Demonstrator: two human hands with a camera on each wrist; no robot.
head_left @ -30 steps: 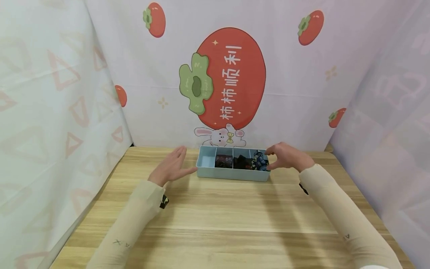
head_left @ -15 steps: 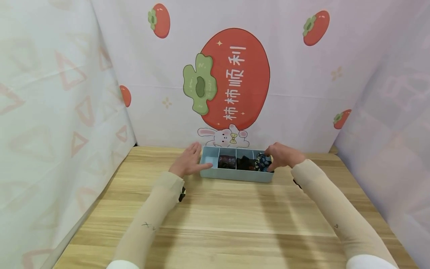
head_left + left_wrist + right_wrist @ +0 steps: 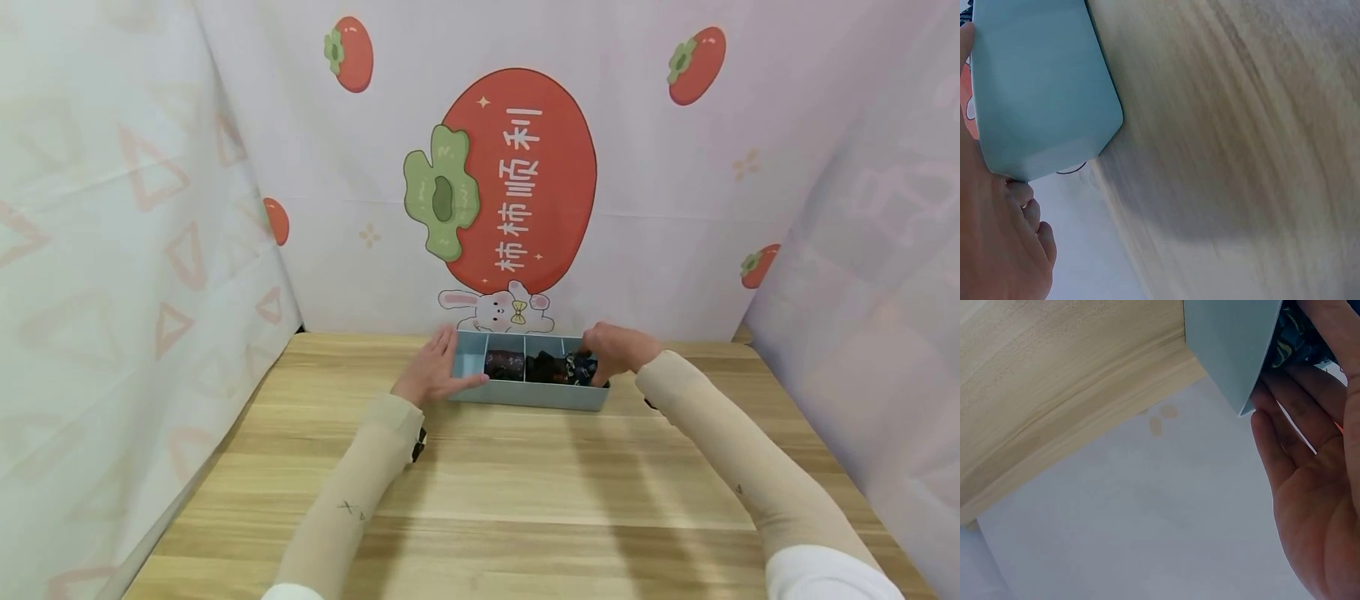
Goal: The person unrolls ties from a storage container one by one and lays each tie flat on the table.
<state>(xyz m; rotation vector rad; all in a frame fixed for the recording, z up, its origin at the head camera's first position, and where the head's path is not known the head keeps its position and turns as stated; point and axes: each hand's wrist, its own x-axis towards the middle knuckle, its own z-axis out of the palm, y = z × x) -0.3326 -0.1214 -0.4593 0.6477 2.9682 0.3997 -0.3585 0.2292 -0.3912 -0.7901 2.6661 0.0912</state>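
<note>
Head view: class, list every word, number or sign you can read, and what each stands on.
"柿柿顺利", bottom to top: big red persimmon.
Like an "X", beside a mark too small to read: left sleeve.
One mark too small to read: right sleeve.
Faint marks, too small: green leaf.

White characters (image 3: 516, 191) "柿柿顺利", bottom to top, on large red persimmon (image 3: 566, 183) printed on backdrop (image 3: 652, 158). Left sleeve (image 3: 341, 483): X-like mark (image 3: 346, 507). Right sleeve (image 3: 750, 471): small mark (image 3: 739, 490), illegible.

The left hand (image 3: 1000, 244) touches the end of a pale blue box (image 3: 1044, 81), 3 fingers (image 3: 1032, 215) showing just beyond it, beside a wooden table (image 3: 1229, 144) and white cloth (image 3: 1091, 237).
</note>
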